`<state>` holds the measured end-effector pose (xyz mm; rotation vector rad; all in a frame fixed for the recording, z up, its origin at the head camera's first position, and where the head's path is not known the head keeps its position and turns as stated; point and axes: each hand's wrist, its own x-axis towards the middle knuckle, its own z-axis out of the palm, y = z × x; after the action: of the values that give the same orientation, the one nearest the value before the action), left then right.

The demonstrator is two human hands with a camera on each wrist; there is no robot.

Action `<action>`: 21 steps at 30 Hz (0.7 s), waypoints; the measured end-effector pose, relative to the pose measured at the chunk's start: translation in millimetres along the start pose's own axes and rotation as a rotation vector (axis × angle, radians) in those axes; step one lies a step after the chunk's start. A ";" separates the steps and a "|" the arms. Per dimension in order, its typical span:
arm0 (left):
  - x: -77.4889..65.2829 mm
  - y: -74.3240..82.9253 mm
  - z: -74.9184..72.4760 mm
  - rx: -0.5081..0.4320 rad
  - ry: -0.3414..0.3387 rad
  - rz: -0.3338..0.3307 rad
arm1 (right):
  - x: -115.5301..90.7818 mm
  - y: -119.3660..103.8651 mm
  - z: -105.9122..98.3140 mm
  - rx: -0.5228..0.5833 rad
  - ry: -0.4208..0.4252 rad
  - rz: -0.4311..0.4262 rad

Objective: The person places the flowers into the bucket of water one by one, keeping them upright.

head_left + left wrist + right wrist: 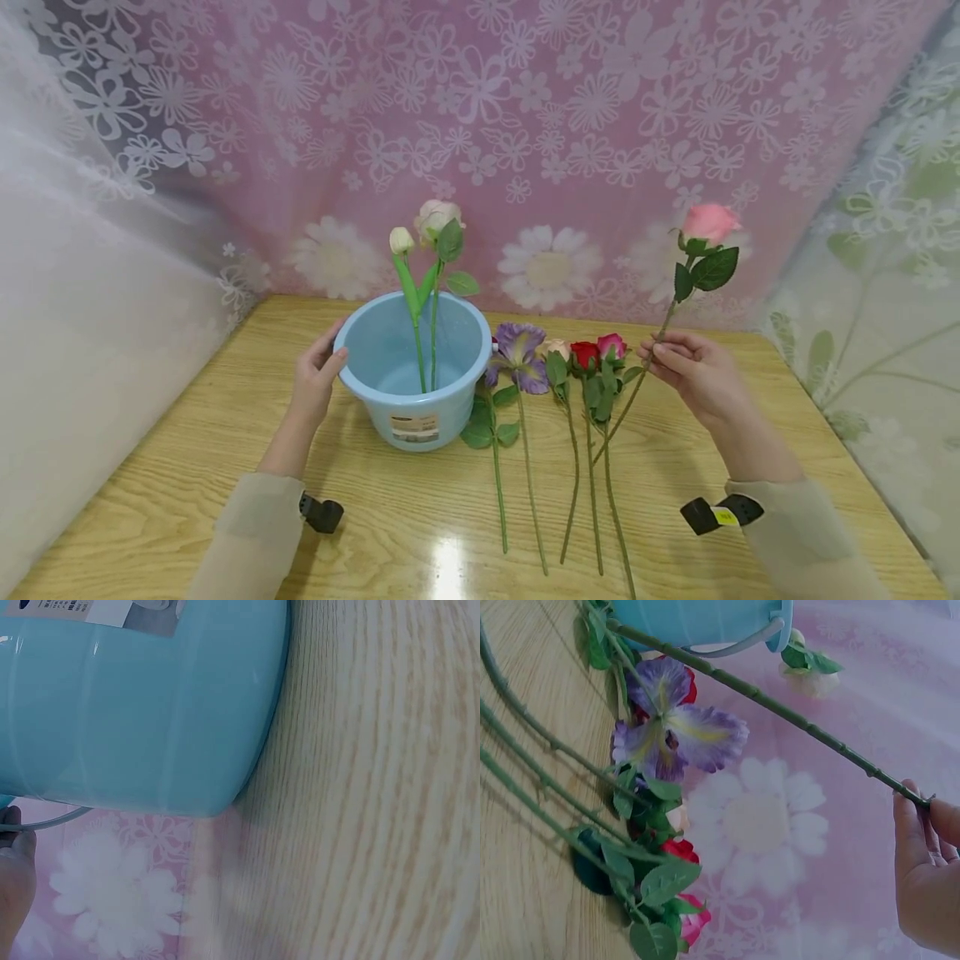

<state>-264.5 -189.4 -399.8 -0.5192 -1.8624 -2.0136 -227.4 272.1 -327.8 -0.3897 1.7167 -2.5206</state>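
Observation:
A light blue bucket [457,410] stands upright on the table, a white tulip [401,241] and a cream-white rose [438,220] leaning inside it. My left hand [313,379] grips the bucket's left side, thumb at the rim; in the left wrist view, fingers of that hand [15,874] meet the grey handle [60,820]. On the right, my right hand [701,375] pinches the stem of a pink rose [710,223], bloom up. The stem slants down to the left over the lying flowers. In the right wrist view, thumb and fingertips [909,790] close on that stem.
Beside the bucket lie a purple iris [517,354], a peach rose [556,349], a red rose [585,356] and a magenta rose [611,344], stems toward me. Another flower is partly hidden behind the iris. A pink floral curtain [480,158] hangs behind the wooden table [390,517].

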 end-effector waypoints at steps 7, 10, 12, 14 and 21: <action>-0.2 0.3 0.6 0.002 0.012 -0.011 | 7.8 2.4 16.3 0.040 -0.026 -0.026; 0.3 0.1 0.5 0.003 0.013 -0.010 | 11.9 5.1 23.9 0.043 -0.048 -0.031; 0.5 -0.1 0.5 0.005 0.015 -0.006 | 14.7 6.6 29.5 0.042 -0.067 -0.032; 0.5 -0.3 0.6 0.003 0.017 -0.003 | 16.5 7.7 35.5 0.042 -0.079 -0.037; 0.6 -3.0 -0.8 0.005 0.016 0.001 | 15.9 5.9 61.5 0.028 -0.087 -0.063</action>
<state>-266.5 -190.0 -402.2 -0.5010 -1.8568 -2.0063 -228.2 211.0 -309.3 -0.5512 1.6617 -2.5267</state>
